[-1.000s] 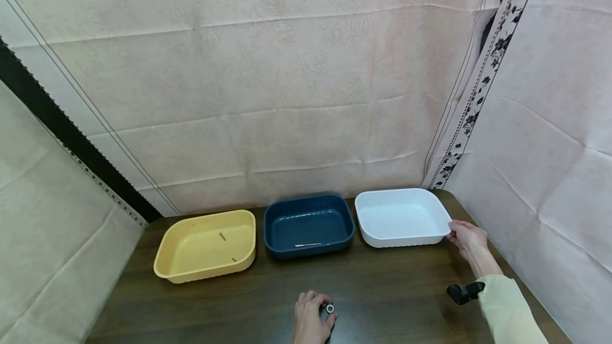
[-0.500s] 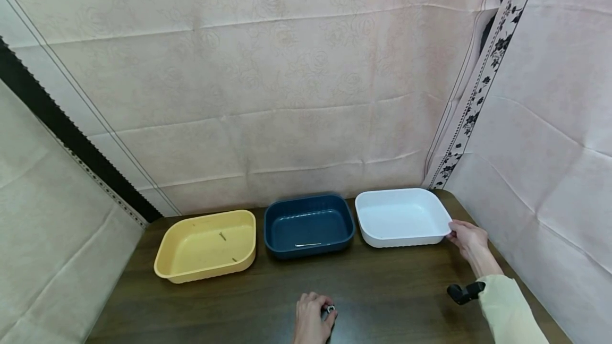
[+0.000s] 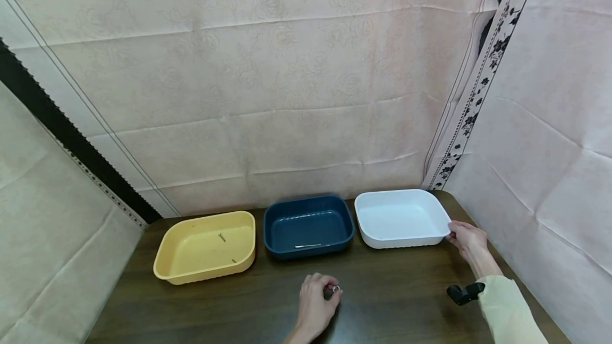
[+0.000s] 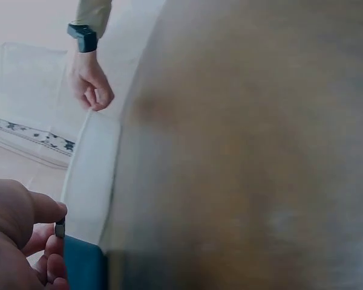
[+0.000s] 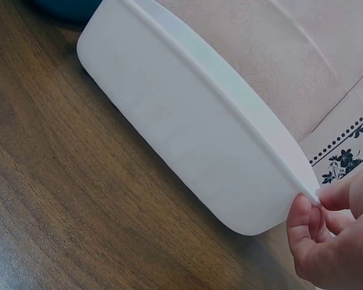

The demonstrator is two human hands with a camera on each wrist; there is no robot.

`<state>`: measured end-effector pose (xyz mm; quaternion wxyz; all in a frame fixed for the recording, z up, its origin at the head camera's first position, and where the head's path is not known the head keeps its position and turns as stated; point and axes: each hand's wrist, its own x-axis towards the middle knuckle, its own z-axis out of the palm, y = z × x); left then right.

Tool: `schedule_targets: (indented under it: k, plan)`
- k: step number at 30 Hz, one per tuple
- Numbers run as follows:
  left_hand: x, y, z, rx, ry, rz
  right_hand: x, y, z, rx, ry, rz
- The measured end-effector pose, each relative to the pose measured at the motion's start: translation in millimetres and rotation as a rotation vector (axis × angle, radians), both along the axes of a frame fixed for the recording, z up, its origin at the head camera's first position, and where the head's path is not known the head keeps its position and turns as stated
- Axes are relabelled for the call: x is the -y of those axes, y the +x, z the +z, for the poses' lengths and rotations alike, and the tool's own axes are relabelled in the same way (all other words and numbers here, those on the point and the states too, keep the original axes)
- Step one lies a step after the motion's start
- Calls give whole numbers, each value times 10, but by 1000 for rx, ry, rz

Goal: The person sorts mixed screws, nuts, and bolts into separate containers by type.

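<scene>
My left hand [image 3: 315, 301] is above the front middle of the table, pinching a small shiny metal piece [image 4: 60, 228] between thumb and fingers. The piece has a ring-like end and looks like a nut or socket; its exact kind is unclear. At the right, my right hand [image 3: 468, 239] grips the rim of a white plastic tray [image 3: 399, 241] by its right corner. In the right wrist view, the thumb and curled fingers [image 5: 299, 226] pinch that rim. The white tray stands on the table, and nothing shows inside it.
A dark blue tray [image 3: 287, 254] holds a thin metal pin or screw [image 3: 307, 246]. Left of it, a yellow tray [image 3: 184, 277] contains a few small screw-like pieces [image 3: 222, 237]. Light cloth [image 3: 287, 94] hangs behind the wooden table [image 3: 215, 312] and at both sides.
My left hand has lifted forward and slightly right with the small metal piece pinched in it. The right hand and the trays have stayed put.
</scene>
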<state>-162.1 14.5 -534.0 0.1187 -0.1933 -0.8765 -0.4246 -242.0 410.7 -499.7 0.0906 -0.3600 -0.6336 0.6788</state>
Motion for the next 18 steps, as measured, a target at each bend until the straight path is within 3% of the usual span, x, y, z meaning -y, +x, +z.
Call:
schedule_targets:
  k: [8, 18]
  plan:
    - [-136, -207, 222, -28, 63, -32, 8, 4, 0, -12, 4, 4]
    - [-298, -405, 378, -75, 68, -58, 3, 1, -3, -1, 12, 11]
